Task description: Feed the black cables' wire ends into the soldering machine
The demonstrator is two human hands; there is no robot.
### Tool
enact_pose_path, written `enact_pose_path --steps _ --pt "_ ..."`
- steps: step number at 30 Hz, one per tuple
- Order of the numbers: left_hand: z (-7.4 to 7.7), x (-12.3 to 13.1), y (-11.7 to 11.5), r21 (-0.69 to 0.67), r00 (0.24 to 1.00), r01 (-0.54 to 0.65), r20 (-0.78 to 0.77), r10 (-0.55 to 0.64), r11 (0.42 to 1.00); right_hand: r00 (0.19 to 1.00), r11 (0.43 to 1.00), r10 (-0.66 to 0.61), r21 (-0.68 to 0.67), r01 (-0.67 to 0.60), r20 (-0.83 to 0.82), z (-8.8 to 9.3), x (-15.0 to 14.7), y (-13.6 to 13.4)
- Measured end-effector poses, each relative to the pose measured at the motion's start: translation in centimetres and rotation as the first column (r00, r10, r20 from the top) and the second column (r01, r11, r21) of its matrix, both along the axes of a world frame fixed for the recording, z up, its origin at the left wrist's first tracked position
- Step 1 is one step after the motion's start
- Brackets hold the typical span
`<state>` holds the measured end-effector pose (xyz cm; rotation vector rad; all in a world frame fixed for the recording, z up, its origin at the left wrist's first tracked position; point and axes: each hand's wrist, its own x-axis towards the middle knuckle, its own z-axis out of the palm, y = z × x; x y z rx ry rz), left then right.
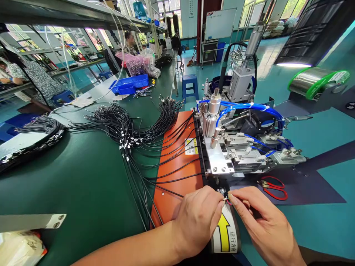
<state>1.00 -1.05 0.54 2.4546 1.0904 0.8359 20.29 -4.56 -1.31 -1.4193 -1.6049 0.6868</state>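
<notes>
The big room has a shiny blue-green floor, and black cables [112, 118] lie in bunches on a green table [94, 188] at left. The left hand [198, 216] is back-up with bent fingers; the right hand [263, 221] leans in from the right. Both pinch thin wires [226, 200], white and red, with their fingertips. The wires sit between the hands, just over the near white plate [234, 218]. Their short bare stretch runs left to right.
</notes>
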Motion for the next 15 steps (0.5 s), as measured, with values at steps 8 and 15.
enact_pose_path --steps 8,15 --pt "0.2 0.0 0.0 0.003 1.0 0.002 0.015 -0.002 1.0 0.992 0.962 -0.063 -0.273 0.031 -0.11 0.5 -0.4 0.1" --pt "0.0 0.1 -0.1 0.011 1.0 -0.004 0.016 0.004 1.0 0.973 0.883 -0.104 -0.47 -0.004 -0.204 1.0 -0.2 0.4"
